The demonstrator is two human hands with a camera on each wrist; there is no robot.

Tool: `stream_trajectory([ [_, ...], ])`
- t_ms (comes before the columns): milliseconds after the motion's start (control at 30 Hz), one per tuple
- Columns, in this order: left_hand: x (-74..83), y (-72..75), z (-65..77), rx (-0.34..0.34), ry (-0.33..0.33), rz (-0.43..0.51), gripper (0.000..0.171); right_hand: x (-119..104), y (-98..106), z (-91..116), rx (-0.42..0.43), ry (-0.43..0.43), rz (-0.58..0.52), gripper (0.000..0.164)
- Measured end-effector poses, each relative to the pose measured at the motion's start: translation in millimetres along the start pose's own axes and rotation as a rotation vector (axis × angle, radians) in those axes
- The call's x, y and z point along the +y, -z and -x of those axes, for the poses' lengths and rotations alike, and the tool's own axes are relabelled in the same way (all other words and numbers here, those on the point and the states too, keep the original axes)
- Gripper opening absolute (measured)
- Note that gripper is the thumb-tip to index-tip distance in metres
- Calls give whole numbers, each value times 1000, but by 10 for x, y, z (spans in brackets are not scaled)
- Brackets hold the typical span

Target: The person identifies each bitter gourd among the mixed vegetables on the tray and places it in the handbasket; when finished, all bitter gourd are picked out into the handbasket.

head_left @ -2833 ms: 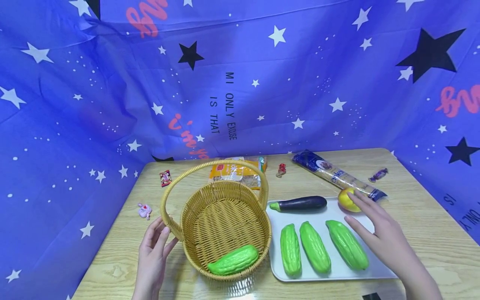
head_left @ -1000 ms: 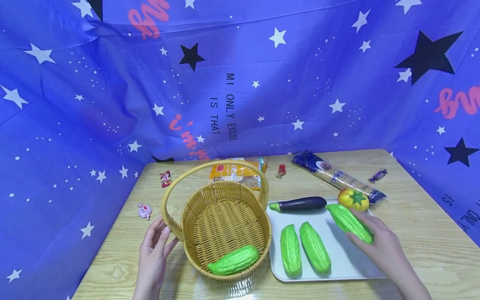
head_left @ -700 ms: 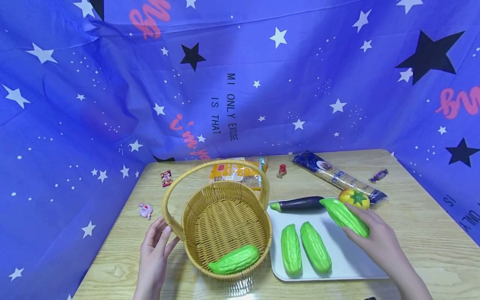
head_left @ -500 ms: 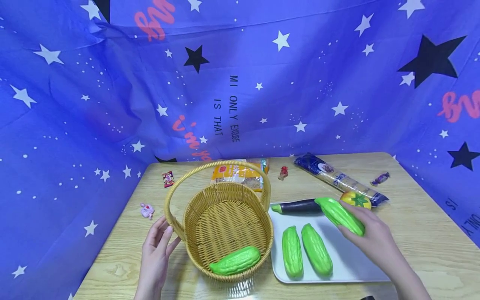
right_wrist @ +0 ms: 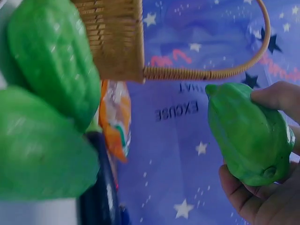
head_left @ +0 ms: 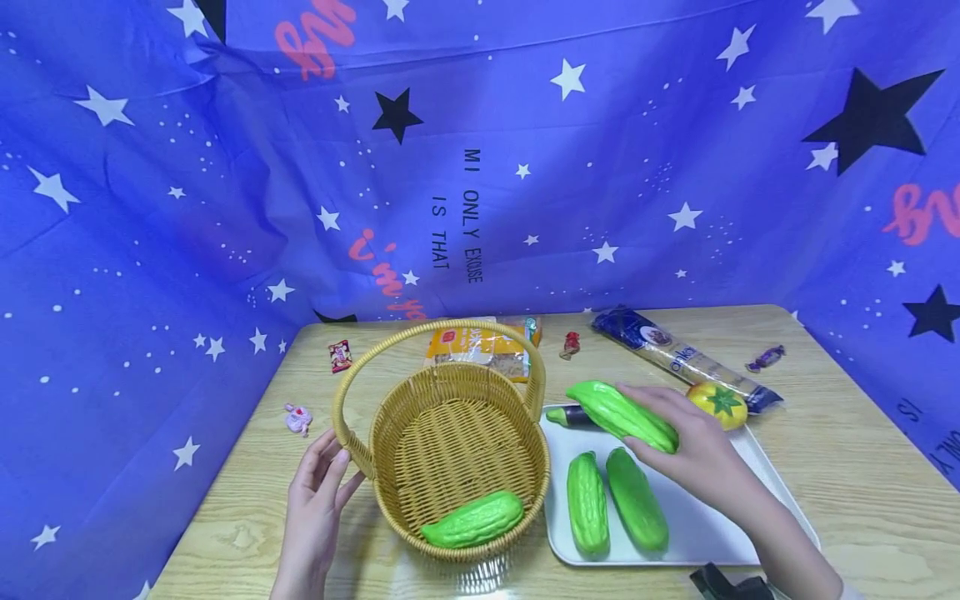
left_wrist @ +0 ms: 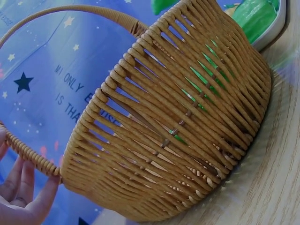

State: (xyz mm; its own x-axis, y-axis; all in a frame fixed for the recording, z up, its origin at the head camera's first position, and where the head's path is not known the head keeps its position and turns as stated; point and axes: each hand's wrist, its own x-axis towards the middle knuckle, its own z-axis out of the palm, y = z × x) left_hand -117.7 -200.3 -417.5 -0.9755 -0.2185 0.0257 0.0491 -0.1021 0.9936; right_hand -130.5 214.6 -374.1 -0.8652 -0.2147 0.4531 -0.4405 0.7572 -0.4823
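My right hand [head_left: 686, 433] grips a green bitter melon [head_left: 626, 417] above the tray, fingers on one side and thumb on the other; the right wrist view shows this bitter melon [right_wrist: 248, 133] held clear of the others. Part of a dark eggplant [head_left: 573, 417] is hidden beneath it. Two more bitter melons [head_left: 587, 504] lie side by side on the white tray [head_left: 705, 542]. With fingers and thumb, my left hand [head_left: 318, 492] holds the foot of the handle of a round wicker basket [head_left: 457, 450]. Inside it, near the front wall, rests one bitter melon [head_left: 474, 519].
A yellow-red fruit with a green leaf top [head_left: 717, 404] sits at the tray's back right corner. Behind lie a long pasta packet [head_left: 678, 354], an orange bag [head_left: 487, 350] and several small wrapped candies [head_left: 571, 344]. The basket's tall handle [head_left: 442, 327] arches over its opening.
My right hand has reached from beside the fruit, taken the rightmost bitter melon off the tray and carried it left over the eggplant. My left hand has stayed at the basket handle.
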Motion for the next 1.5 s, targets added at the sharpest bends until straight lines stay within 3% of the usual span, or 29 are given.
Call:
stream_trajectory([
  [333, -30, 8, -12, 3, -4, 1, 41, -169, -83, -160, -81, 130, -54, 61],
  [567, -4, 2, -20, -1, 4, -3, 43, -254, -131, -277, -83, 222, -89, 62],
  [867, 1, -11, -26, 13, 6, 1, 40, -340, -184, -362, -170, 201, -126, 59],
  [1500, -11, -3, -21, 12, -7, 21, 38, -411, -321, -497, -207, 225, -179, 61],
])
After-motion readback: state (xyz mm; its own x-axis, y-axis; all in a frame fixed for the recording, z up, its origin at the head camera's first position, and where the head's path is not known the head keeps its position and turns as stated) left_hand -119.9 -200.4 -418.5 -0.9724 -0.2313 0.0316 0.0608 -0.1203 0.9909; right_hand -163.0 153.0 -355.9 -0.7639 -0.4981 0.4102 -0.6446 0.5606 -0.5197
